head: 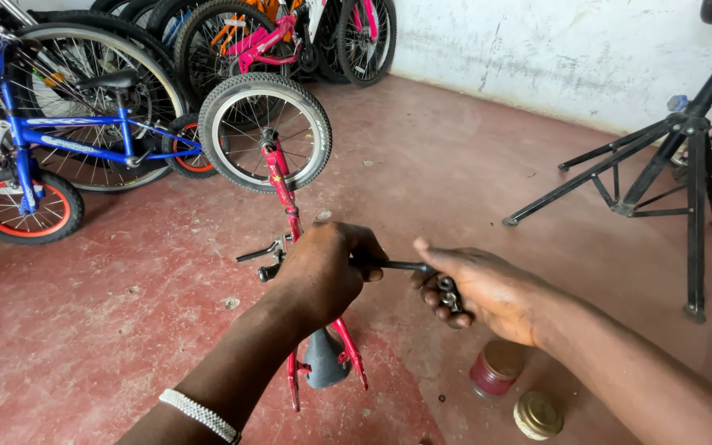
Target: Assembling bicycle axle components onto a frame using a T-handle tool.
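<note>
Red concrete floor (455,165), scuffed white wall (554,49), bikes parked at back (84,124), black stand (669,156) rt.

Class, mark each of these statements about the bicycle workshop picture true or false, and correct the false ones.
1. Both hands are on a dark metal tool. True.
2. The small red bike has both wheels fitted. False: only one wheel is on; the near end is bare.
3. A white beaded bracelet is on the left wrist. True.
4. The round tin is closed. False: its gold lid lies beside it.
5. A black repair stand is at the right. True.
</note>
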